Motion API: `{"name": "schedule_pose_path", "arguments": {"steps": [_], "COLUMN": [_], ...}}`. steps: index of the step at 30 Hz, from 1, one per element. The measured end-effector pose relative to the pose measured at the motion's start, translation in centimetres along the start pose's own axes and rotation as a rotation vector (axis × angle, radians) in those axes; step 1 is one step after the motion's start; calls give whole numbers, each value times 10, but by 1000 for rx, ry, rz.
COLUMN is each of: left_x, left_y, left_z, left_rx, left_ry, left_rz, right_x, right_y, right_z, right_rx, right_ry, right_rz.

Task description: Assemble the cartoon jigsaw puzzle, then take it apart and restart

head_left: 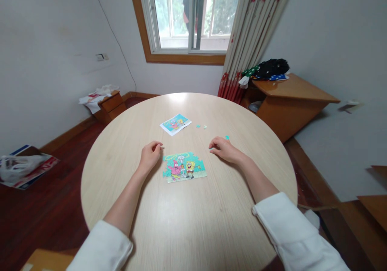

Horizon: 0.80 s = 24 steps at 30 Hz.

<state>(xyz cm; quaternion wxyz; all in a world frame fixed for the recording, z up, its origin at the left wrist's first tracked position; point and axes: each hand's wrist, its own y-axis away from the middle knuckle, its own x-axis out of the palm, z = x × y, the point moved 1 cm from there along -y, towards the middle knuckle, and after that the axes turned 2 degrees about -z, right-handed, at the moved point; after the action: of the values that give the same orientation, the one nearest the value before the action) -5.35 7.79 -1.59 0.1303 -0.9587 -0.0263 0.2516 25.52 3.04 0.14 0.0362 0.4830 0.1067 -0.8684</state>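
Observation:
A partly assembled cartoon jigsaw puzzle (pixel 184 167) lies in the middle of a round pale wooden table (pixel 187 222). My left hand (pixel 150 155) rests on the table just left of the puzzle, fingers curled and pinched on a small pale piece at its fingertips. My right hand (pixel 223 148) rests just right of the puzzle, fingers curled down with a small teal piece at the fingertips. A printed reference picture (pixel 175 124) lies farther back. Loose puzzle pieces (pixel 201 126) lie beside it, and another teal piece (pixel 227 137) sits behind my right hand.
A wooden desk (pixel 290 97) with dark clothes (pixel 269 68) stands at the back right beside a curtain (pixel 254 33). A window (pixel 190 13) is behind the table. A small cabinet (pixel 110 105) and a plastic bag (pixel 21 168) are on the floor at left.

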Motion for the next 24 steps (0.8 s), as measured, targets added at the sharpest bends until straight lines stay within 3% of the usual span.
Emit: {"name": "schedule_pose_path", "arguments": {"steps": [10,16,24], "left_x": [1,2,3], "left_y": [0,-1,-3], "left_z": [-5,-1,1], "left_rx": [-10,11,42], "left_ry": [6,-25,-78], "left_rz": [17,28,45], "right_x": [-2,0,8], "right_y": [0,1,-3], "right_z": [-3,6,13], "right_rx": [43,78,35], "right_ry": [7,-155,-240], "right_rz": [-26,-15,-128]}}
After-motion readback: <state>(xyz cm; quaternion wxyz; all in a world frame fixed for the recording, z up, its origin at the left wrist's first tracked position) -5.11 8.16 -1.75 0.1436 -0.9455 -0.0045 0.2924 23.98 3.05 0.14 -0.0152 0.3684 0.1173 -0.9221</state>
